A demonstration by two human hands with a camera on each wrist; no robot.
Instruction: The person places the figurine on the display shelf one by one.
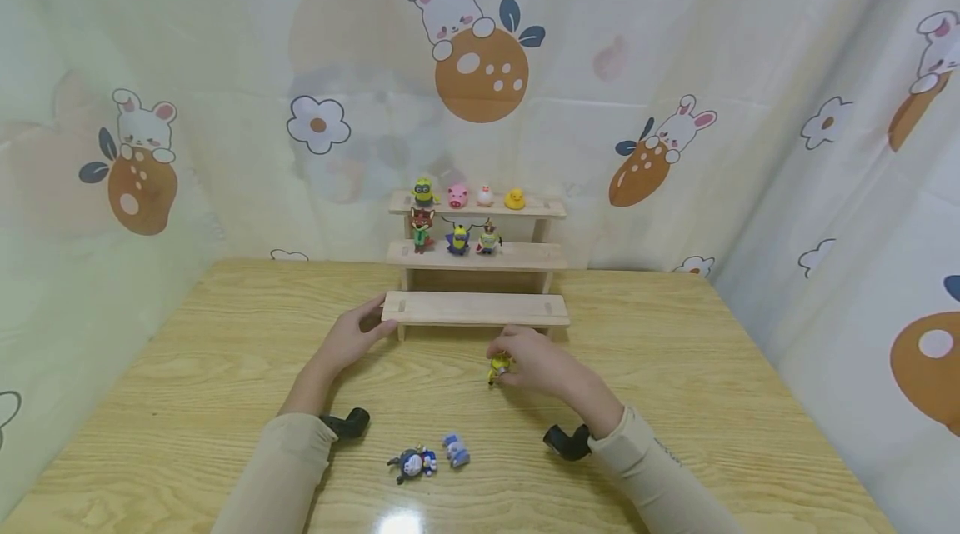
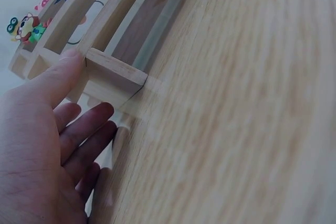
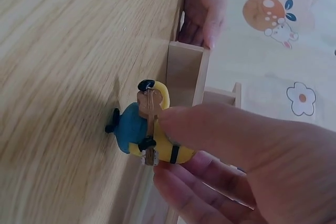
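Note:
My right hand (image 1: 536, 359) pinches a yellow minion figurine (image 3: 139, 129) between thumb and fingers, in front of the wooden tiered shelf (image 1: 476, 309). In the right wrist view the figurine has blue trousers and a small brown guitar (image 3: 151, 106); its feet point toward the tabletop. My left hand (image 1: 352, 338) is at the left end of the lowest step. The left wrist view shows its thumb (image 2: 63, 74) touching the step's end, while the other fingers hang loosely bent beside it. A dark-and-white figurine (image 1: 414, 463) and a blue-and-white figurine (image 1: 455, 450) lie on the table nearer me.
On the top step stand a minion (image 1: 423, 192), a pink pig (image 1: 457, 196), a white chicken (image 1: 485, 196) and a yellow duck (image 1: 514, 199). The middle step holds a fox figurine (image 1: 422, 232) and two minions (image 1: 458, 240). A patterned curtain (image 1: 360, 42) hangs behind the table.

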